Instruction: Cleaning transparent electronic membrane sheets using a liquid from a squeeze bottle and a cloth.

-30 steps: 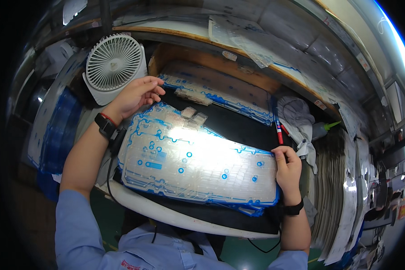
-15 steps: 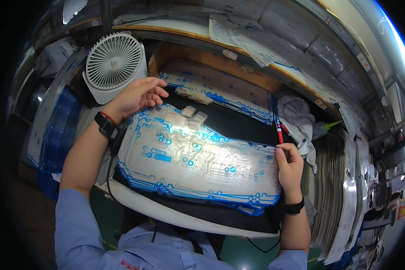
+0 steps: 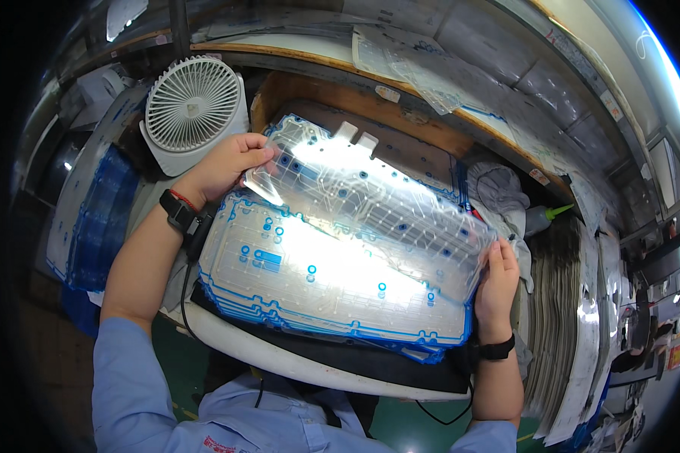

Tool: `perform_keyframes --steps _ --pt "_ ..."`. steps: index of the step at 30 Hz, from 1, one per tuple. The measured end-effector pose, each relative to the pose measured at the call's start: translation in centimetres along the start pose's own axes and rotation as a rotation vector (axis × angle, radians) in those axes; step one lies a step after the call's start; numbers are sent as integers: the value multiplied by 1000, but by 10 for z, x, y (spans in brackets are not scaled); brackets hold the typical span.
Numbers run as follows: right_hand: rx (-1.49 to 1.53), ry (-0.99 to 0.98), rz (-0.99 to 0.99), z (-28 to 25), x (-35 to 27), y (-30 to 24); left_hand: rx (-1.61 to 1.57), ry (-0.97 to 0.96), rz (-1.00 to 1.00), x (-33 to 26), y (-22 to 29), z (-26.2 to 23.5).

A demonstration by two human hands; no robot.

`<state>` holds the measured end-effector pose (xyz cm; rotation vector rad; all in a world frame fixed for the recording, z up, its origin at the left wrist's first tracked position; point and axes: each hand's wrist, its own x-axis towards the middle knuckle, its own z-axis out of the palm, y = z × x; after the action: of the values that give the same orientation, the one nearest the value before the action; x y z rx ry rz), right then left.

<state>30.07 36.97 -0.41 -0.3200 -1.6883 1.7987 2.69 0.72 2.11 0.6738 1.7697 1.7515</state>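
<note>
A clear flexible circuit sheet, with printed traces and two short tabs on its far edge, is raised between my hands. My left hand pinches its left end between thumb and fingers. At the opposite end, my right hand has its fingers closed on the sheet's edge. Beneath it lies a stack of similar sheets with blue printed outlines, slightly fanned at the near side. Glare whitens the middle of both, and the raised sheet partly covers the stack behind it.
A white desk fan stands at the far left. Behind the sheets is a wooden-sided bay under a shelf. A grey cloth and a bottle with a green nozzle lie at the right, beside tall stacked sheets.
My left hand has closed on the top sheet's left end. Both hands have lifted the sheet off the stack and tilted it away from me, over the far stack.
</note>
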Motion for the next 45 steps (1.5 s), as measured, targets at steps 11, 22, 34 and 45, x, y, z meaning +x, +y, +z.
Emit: perform_keyframes --steps 11,22,34,45 --pt "-16 -21 16 4 -4 -2 -103 52 50 12 -17 -14" --pt "-120 80 -101 2 -10 -9 -104 81 255 13 -24 -12" --pt "-18 -38 11 13 -9 -12 -134 50 162 12 -14 -9" --pt "40 -51 27 14 -9 -11 4 -26 9 7 -16 -13"
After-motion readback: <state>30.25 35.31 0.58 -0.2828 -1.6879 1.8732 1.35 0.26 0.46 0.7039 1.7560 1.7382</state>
